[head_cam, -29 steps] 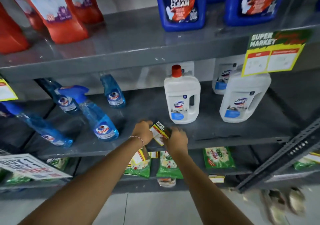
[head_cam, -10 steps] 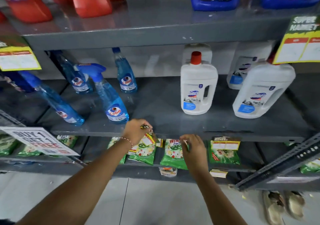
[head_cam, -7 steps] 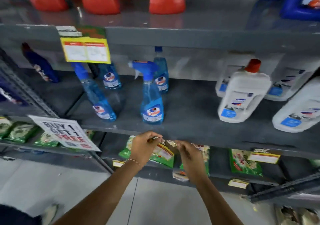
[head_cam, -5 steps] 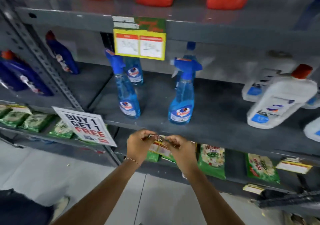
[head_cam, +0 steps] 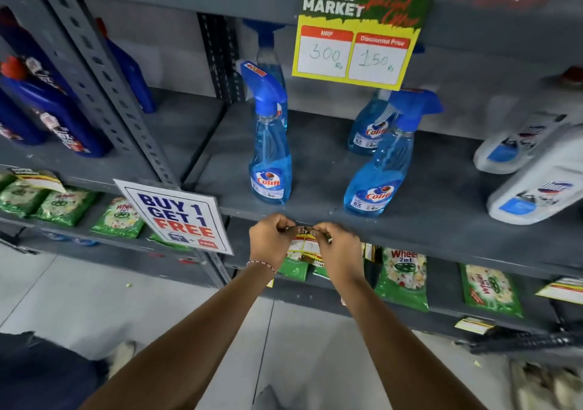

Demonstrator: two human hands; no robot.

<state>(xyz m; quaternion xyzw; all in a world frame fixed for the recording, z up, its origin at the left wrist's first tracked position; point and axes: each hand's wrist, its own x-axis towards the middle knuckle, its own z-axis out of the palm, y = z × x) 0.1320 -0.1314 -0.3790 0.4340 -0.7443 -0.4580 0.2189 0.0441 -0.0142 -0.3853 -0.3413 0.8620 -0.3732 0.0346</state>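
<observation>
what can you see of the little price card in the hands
The price card is a small, thin, paper-like tag: yellow with white boxes and a dark band on top. It hangs face-out at the front edge of the grey shelf. The left hand and right hand pinch its top edge, hiding part of it. Its writing is too blurred to read.

The grey metal shelf (head_cam: 315, 169) looks matt and scuffed, the blue see-through plastic spray bottle (head_cam: 269, 163) glossy, the small yellow paper price card (head_cam: 303, 246) smooth, and the green plastic detergent pouches (head_cam: 402, 278) shiny.
</observation>
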